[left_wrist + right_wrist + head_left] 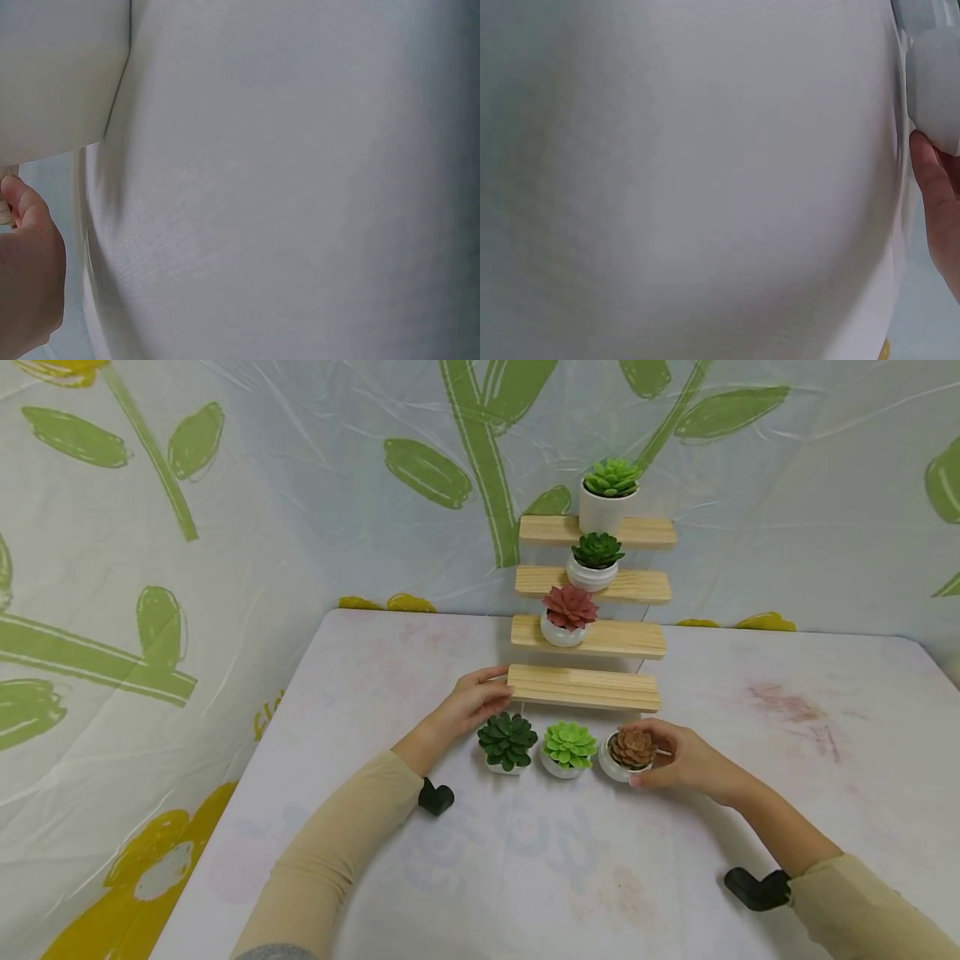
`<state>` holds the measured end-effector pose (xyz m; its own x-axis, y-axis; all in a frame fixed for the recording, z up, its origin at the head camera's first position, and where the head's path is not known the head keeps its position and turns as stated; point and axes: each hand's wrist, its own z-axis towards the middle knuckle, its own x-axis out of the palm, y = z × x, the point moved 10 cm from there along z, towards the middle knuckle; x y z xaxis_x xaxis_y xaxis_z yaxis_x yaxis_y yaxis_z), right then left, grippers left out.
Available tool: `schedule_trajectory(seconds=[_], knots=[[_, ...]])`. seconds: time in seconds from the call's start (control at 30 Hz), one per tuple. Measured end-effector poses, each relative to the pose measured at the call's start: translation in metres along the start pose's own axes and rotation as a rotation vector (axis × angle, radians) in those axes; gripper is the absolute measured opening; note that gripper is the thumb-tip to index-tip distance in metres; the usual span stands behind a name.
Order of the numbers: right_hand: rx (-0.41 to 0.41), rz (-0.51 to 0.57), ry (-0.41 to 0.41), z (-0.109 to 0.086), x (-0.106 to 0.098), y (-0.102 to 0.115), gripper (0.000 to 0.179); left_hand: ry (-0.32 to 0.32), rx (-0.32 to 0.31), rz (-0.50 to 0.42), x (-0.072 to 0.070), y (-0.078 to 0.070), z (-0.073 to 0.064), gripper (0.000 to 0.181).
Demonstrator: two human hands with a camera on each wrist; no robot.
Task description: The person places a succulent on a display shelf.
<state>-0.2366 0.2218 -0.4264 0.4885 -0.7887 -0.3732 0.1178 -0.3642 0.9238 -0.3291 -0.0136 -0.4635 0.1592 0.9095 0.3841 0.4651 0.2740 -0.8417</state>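
Note:
My left hand (474, 700) holds the left end of the lowest wooden tier (585, 687) of a stepped stand, its fingers curled at the board's edge. My right hand (686, 760) grips a small white pot (934, 94) that bears a brown succulent (632, 748), thumb and fingers around its right side. Left of it, a light green succulent (570, 744) and a dark green succulent (507, 741), both in white pots, stand in a row before the stand. The dark green one is close below my left hand.
Up the stand, a red succulent (570, 607), a deep green succulent (597, 551) and a bright green succulent (613, 477) each occupy a tier. A cloth-covered table (360, 693) lies beneath. Behind hangs a leaf-patterned backdrop (337, 485).

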Motion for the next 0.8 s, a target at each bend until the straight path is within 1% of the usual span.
schedule_trajectory(seconds=[0.13,0.4,0.67,0.8], knots=[[0.017,-0.01,-0.03,-0.001,-0.006,0.0,0.067,0.0,0.002,-0.01,0.0,0.0,0.0,0.053],[0.056,-0.017,-0.053,-0.003,-0.014,0.004,0.064,-0.014,0.008,-0.018,0.0,-0.001,0.0,0.053],[0.064,-0.021,-0.073,-0.003,-0.022,0.016,0.062,-0.004,0.009,-0.031,0.001,-0.002,0.0,0.053],[0.055,-0.022,-0.099,-0.003,-0.027,0.023,0.06,-0.007,0.005,-0.028,0.001,-0.001,-0.001,0.053]])
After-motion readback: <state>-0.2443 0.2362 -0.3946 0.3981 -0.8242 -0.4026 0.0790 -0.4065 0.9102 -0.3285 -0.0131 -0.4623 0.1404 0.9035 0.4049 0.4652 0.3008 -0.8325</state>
